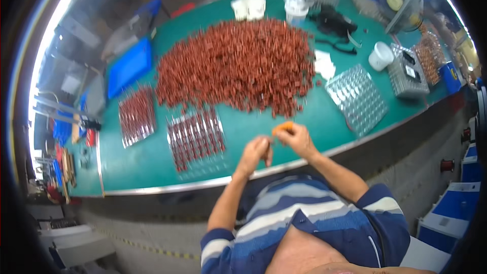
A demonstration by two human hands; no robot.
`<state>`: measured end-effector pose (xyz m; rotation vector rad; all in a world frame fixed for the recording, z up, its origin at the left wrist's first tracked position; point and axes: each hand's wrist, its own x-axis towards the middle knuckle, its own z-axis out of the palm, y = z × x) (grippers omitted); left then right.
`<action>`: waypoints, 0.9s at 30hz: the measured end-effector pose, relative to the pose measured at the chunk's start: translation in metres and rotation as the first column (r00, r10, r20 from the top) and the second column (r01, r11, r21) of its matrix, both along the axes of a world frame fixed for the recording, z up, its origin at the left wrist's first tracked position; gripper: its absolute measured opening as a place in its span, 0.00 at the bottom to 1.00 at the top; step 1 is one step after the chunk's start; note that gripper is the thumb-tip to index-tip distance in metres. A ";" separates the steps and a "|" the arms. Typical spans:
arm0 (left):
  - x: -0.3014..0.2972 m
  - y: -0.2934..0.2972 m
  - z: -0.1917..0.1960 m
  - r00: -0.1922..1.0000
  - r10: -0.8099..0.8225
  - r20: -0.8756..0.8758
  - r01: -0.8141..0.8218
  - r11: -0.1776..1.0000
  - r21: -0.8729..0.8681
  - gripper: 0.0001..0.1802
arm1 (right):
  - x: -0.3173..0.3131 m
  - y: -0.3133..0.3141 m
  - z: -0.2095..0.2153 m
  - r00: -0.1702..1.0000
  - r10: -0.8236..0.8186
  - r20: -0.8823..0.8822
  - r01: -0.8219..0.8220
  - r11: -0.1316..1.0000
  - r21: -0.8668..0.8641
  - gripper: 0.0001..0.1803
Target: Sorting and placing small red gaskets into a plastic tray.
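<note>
Both hands are held over the near edge of the green table (284, 160). My right hand (300, 141) is closed around a small orange tool (283, 127), its exact kind not clear. Just left of it, my left hand (254, 155) is pinched, and whatever sits between its fingertips is too small to make out. Beyond the hands spreads a large heap of small reddish-brown parts with thin wire leads (238, 66). To the left of my hands lies a clear plastic tray (197, 139) with rows of the same red parts in it.
A second filled tray (137, 116) and a blue tray (130, 68) are at the left. On the right lie a clear pocketed tray (357, 100), a white tub (380, 56) and a stack of clear trays (407, 76). A fan (398, 1) stands at the far right.
</note>
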<state>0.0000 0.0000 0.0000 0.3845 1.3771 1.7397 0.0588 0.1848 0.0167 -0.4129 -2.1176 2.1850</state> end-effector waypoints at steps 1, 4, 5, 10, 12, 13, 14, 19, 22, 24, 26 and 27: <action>0.013 -0.009 -0.011 0.998 0.033 0.061 -0.032 0.999 -0.021 0.23 | 0.007 -0.005 -0.001 0.997 0.053 0.051 -0.051 0.998 -0.039 0.12; -0.023 0.004 -0.013 0.989 0.064 -0.134 -0.067 0.998 -0.016 0.19 | -0.032 0.006 0.001 0.995 0.069 0.069 -0.059 0.988 -0.142 0.12; -0.006 0.002 -0.006 0.978 0.029 -0.207 -0.045 0.996 -0.073 0.17 | -0.018 0.004 0.002 0.989 0.077 0.129 -0.051 0.980 -0.192 0.12; 0.010 0.002 0.014 0.970 0.089 -0.225 -0.098 0.995 -0.027 0.13 | 0.001 -0.004 0.010 0.996 0.087 0.011 -0.083 0.977 -0.197 0.12; 0.012 0.006 0.016 0.977 0.194 -0.088 -0.187 0.979 0.086 0.13 | -0.002 -0.009 0.016 0.996 0.072 -0.054 -0.077 0.992 -0.102 0.11; 0.014 0.007 0.018 0.976 0.197 -0.091 -0.189 0.978 0.089 0.13 | -0.001 -0.013 0.017 0.994 0.036 -0.102 -0.037 0.999 -0.009 0.11; 0.015 0.008 0.019 0.971 0.228 -0.074 -0.219 0.969 0.114 0.13 | -0.001 -0.015 0.018 0.988 0.003 -0.153 0.010 0.997 0.081 0.11; 0.020 0.008 0.019 0.966 0.258 -0.014 -0.254 0.959 0.123 0.13 | -0.003 -0.012 0.015 0.994 0.041 -0.096 -0.059 0.981 -0.184 0.11; 0.023 0.007 0.017 0.968 0.245 0.051 -0.250 0.962 0.111 0.13 | 0.001 -0.013 0.017 0.991 0.059 -0.121 -0.071 0.992 -0.103 0.11; 0.022 0.009 0.017 0.960 0.278 0.039 -0.281 0.955 0.100 0.13 | -0.002 -0.011 0.011 0.994 0.032 -0.104 -0.046 0.990 -0.135 0.12; 0.021 0.011 0.013 0.955 0.296 0.026 -0.297 0.952 0.071 0.14 | 0.000 -0.012 0.008 0.990 -0.079 -0.113 0.066 0.991 -0.116 0.15; 0.018 0.011 0.006 0.944 0.329 -0.027 -0.328 0.944 0.038 0.13 | 0.001 -0.012 0.007 0.991 -0.071 -0.112 0.058 0.991 -0.117 0.15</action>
